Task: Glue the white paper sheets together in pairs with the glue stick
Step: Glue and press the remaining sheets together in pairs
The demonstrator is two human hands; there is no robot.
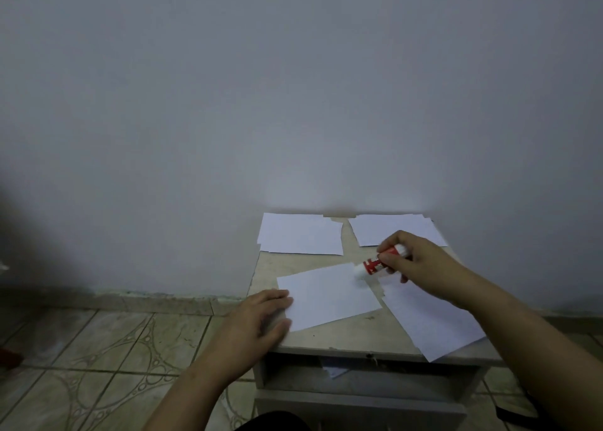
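Note:
A white paper sheet (pixel 329 295) lies in the middle of the small table (pixel 346 342). My left hand (pixel 261 319) rests flat on its left edge, fingers straight. My right hand (pixel 417 261) grips a red and white glue stick (pixel 378 264), whose white tip touches the sheet's far right corner. Another white sheet (pixel 430 319) lies to the right and overhangs the table's front right edge. At the back lie two stacks of white sheets, one on the left (pixel 301 234) and one on the right (pixel 385 230), partly hidden by my right hand.
The table stands against a plain grey wall (pixel 293 104). Below its top is an open shelf (pixel 359 375) with a scrap of paper in it. Patterned floor tiles (pixel 114 349) spread to the left.

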